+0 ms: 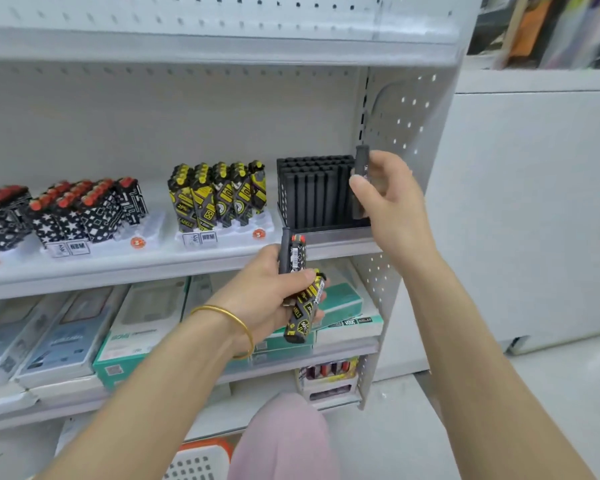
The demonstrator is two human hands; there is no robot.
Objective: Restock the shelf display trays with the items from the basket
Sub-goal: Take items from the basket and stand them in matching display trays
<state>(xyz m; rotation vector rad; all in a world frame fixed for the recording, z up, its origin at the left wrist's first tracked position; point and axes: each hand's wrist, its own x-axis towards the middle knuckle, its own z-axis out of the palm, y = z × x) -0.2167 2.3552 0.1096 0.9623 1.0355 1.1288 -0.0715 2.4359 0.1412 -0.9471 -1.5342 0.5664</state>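
My right hand (392, 202) grips a plain black lighter (361, 168) upright at the right end of the black display tray (312, 192), which is packed with black lighters. Below the shelf edge, my left hand (274, 299) holds a bunch of lighters: a yellow-and-black one (305, 310), a black-and-white one with a red cap (297, 254) and a black one (284, 251). A tray of yellow-and-black lighters (219, 195) stands left of the black tray, and trays of red-capped black-and-white lighters (87, 209) fill the left of the shelf. The basket (201, 460) shows at the bottom edge.
The shelf (153, 268) has a perforated right side panel (395, 133). Boxed goods (142, 327) lie on the shelf below. A white cabinet (534, 202) stands to the right. My knee in pink cloth (284, 438) is beside the basket.
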